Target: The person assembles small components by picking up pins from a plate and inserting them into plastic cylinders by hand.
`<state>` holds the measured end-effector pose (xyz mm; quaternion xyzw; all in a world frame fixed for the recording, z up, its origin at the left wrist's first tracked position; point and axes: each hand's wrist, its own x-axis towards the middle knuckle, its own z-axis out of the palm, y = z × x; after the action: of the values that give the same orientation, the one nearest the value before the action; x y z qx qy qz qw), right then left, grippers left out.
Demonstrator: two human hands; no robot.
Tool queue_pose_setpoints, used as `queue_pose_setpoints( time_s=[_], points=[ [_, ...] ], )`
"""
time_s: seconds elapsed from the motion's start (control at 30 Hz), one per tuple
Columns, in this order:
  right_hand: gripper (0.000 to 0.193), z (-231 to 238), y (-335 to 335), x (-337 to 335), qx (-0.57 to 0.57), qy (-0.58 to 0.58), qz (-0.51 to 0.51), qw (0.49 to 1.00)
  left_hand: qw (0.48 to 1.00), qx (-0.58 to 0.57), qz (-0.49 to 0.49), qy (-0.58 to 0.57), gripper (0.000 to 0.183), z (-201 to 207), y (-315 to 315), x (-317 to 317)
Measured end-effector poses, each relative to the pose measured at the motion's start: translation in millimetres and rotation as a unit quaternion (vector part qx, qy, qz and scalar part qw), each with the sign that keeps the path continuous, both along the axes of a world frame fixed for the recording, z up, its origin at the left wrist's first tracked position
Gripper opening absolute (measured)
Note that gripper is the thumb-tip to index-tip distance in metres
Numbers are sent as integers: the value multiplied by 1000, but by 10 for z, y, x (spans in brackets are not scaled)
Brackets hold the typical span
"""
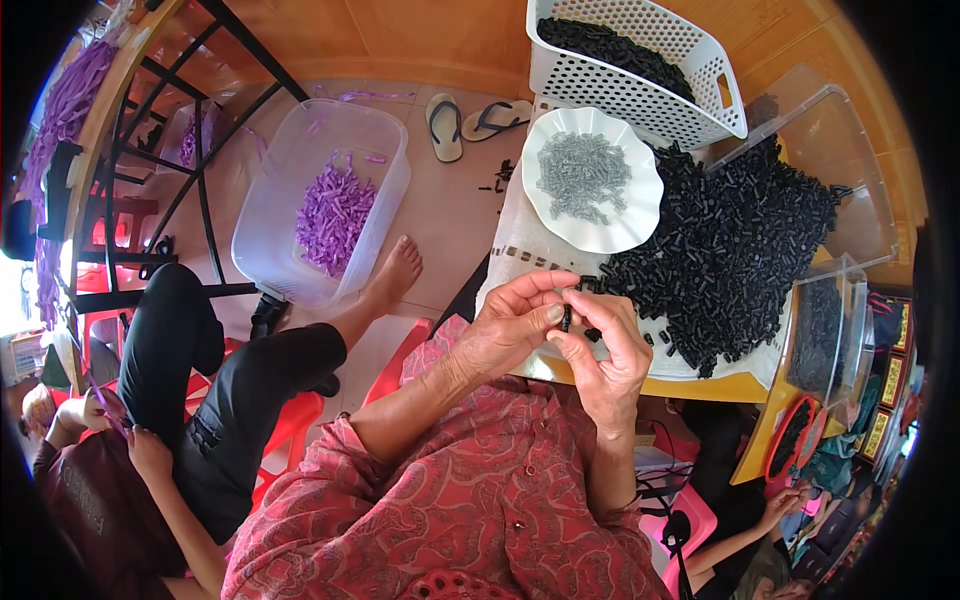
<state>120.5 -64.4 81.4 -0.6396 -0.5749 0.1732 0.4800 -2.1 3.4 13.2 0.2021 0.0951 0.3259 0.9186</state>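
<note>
My left hand [515,315] and my right hand [608,355] meet at the table's front edge, both closed in a pinch. Between their fingertips is a small black cylindrical piece [567,319], partly covered by the fingers. Just beyond lies a large heap of similar black pieces [715,250] on a white cloth [655,365]. A white plate with a wavy rim [645,215] rests at the heap's left side and carries many small clear pieces [583,175].
Behind the plate stands a white perforated basket [690,110] of black pieces. Clear plastic bins [850,170] line the right. On the floor, a translucent tub [270,190] holds purple pieces [335,215], near sandals [445,128]. A seated person [160,400] handles a purple strip at left.
</note>
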Motion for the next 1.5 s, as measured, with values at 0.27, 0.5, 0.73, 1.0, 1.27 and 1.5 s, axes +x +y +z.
queue_pose_setpoints(
  time_s=[0.27, 0.5, 0.73, 1.0, 1.27, 1.5],
  points=[
    [31, -14, 2, 9, 23, 6, 8, 1000, 1000, -21, -14, -16, 35, -46, -33, 3],
    [31, -6, -7, 61, 27, 19, -27, 999, 997, 59, -48, 8, 50, 131, 30, -30],
    [30, -11, -23, 40, 17, 52, -33, 998, 990, 112, -37, 79, 57, 52, 30, -68],
    [29, -18, -34, 44, 21, 46, -36, 998, 987, 119, -34, 104, 54, 44, 7, -68],
    [29, -5, -59, 33, 37, 29, -38, 998, 988, 115, -40, 93, 51, 55, -18, -67],
    [34, 71, 3, 28, 21, 16, -27, 999, 994, 93, -23, 60, 49, 144, 5, -30]
  ],
)
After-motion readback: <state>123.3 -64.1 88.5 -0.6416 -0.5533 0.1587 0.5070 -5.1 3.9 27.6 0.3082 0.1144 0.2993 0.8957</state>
